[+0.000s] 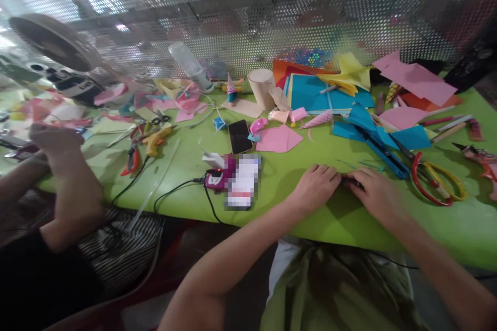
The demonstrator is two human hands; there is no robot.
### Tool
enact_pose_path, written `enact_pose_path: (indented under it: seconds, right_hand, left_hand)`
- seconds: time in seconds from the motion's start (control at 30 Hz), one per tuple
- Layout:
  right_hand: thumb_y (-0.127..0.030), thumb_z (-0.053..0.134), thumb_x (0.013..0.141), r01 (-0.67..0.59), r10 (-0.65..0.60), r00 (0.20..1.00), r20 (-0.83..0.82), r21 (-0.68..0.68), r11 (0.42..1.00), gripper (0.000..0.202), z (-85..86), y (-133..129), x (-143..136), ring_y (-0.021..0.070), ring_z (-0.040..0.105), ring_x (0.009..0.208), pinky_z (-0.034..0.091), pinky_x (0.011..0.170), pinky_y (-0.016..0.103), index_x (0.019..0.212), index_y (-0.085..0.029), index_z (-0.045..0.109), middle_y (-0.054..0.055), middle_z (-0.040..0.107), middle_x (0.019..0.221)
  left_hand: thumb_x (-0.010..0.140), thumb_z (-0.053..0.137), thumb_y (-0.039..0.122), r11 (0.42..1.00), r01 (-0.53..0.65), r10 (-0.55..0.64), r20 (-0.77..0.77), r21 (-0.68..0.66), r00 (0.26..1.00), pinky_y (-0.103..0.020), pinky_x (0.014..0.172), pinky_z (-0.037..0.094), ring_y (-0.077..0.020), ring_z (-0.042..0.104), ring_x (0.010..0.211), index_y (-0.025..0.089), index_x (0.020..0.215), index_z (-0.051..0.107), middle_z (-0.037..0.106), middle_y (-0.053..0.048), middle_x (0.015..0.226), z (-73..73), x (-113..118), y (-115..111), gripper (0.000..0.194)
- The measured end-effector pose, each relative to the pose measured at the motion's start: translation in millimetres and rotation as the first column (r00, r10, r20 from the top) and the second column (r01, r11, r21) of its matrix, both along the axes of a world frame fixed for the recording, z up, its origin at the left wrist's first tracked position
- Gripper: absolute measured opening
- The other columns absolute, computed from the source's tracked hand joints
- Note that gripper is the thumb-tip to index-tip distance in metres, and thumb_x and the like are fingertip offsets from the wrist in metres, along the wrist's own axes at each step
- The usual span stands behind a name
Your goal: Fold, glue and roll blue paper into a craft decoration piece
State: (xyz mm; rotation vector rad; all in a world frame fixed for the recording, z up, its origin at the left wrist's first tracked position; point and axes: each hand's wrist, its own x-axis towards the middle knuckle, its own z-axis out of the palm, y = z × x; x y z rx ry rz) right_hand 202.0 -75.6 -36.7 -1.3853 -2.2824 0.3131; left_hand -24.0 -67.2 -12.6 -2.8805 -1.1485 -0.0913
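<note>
My left hand (317, 185) and my right hand (370, 191) meet just above the green table, fingers curled and closed. Between the fingertips of both is a small dark object (345, 180), mostly covered, whose kind I cannot make out. Thin blue-green scraps (375, 165) lie just beyond my fingers. To the right of my right hand are a blue utility knife (382, 152) and scissors (438, 181) with red and yellow handles. Cut blue sheets (411, 137) lie around the knife and scissor blades.
A phone (244, 183) and purple device (218, 178) with cables lie left of my hands. Behind are a dark phone (240, 136), pink sheets (278, 138), a tape roll (261, 87) and blue sheets (310, 93). Further left are pliers (132, 158), a yellow glue gun (157, 140) and another person's arm (73, 181).
</note>
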Motion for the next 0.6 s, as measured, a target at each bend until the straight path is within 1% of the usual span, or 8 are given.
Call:
enact_pose_path:
  seconds: [0.13, 0.27, 0.33, 0.4, 0.5, 0.6]
  right_hand:
    - [-0.025, 0.059, 0.103, -0.012, 0.01, 0.999, -0.038, -0.057, 0.998, 0.015, -0.2, 6, 2, 0.032, 0.071, 0.1, 0.056, 0.086, 0.046, 0.105, -0.025, 0.074, 0.01, 0.077, 0.104]
    - [-0.026, 0.059, 0.101, 0.004, -0.021, 0.992, -0.128, -0.129, 0.992, 0.015, 0.5, 10, 2, 0.0314, 0.071, 0.099, 0.055, 0.085, 0.045, 0.1, -0.024, 0.074, 0.01, 0.077, 0.103]
    - [-0.03, 0.06, 0.1, 0.002, -0.039, 0.98, -0.193, -0.188, 0.982, 0.016, 2.4, 14, 3, 0.0313, 0.072, 0.099, 0.055, 0.085, 0.045, 0.1, -0.024, 0.074, 0.01, 0.078, 0.103]
    - [-0.035, 0.062, 0.098, -0.011, -0.064, 0.963, -0.261, -0.278, 0.96, 0.018, 6.4, 20, 3, 0.0315, 0.073, 0.1, 0.055, 0.087, 0.046, 0.099, -0.024, 0.075, 0.01, 0.079, 0.104]
    - [-0.048, 0.065, 0.097, -0.067, -0.098, 0.93, -0.353, -0.426, 0.902, 0.027, 17.6, 31, 3, 0.0318, 0.074, 0.098, 0.055, 0.085, 0.045, 0.094, -0.023, 0.076, 0.009, 0.081, 0.101]
    - [-0.063, 0.069, 0.095, -0.134, -0.1, 0.892, -0.442, -0.469, 0.873, 0.041, 33.0, 43, 3, 0.0299, 0.073, 0.094, 0.056, 0.084, 0.042, 0.092, -0.023, 0.078, 0.007, 0.08, 0.094]
  left_hand:
    - [0.115, 0.041, 0.021, 1.0, -0.007, 0.007, -0.022, 0.004, 1.0, -0.041, 0.093, 0.045, -0.0249, 0.063, 0.109, 0.014, 0.126, 0.064, 0.07, -0.01, 0.119, -0.4, 4, 1, 0.027]
    - [0.115, 0.038, 0.021, 1.0, -0.026, 0.026, -0.013, 0.018, 1.0, -0.041, 0.092, 0.044, -0.0249, 0.063, 0.107, 0.014, 0.125, 0.063, 0.07, -0.011, 0.116, -4.8, 8, 2, 0.028]
    - [0.115, 0.037, 0.021, 0.999, -0.037, 0.037, 0.006, 0.016, 0.999, -0.041, 0.092, 0.044, -0.0255, 0.063, 0.107, 0.014, 0.126, 0.063, 0.07, -0.011, 0.114, -7.9, 10, 3, 0.029]
    - [0.115, 0.036, 0.021, 0.999, -0.05, 0.05, 0.024, 0.003, 0.998, -0.042, 0.093, 0.045, -0.0267, 0.064, 0.109, 0.014, 0.125, 0.063, 0.07, -0.012, 0.114, -9.1, 13, 5, 0.03]
    - [0.114, 0.037, 0.026, 0.994, -0.099, 0.101, 0.04, -0.05, 0.994, -0.043, 0.092, 0.047, -0.029, 0.065, 0.111, 0.014, 0.123, 0.063, 0.071, -0.013, 0.114, -3.4, 17, 10, 0.029]
    - [0.115, 0.038, 0.034, 0.974, -0.178, 0.189, 0.073, -0.143, 0.979, -0.042, 0.091, 0.049, -0.0294, 0.067, 0.109, 0.015, 0.121, 0.062, 0.073, -0.014, 0.114, 10.5, 20, 18, 0.031]
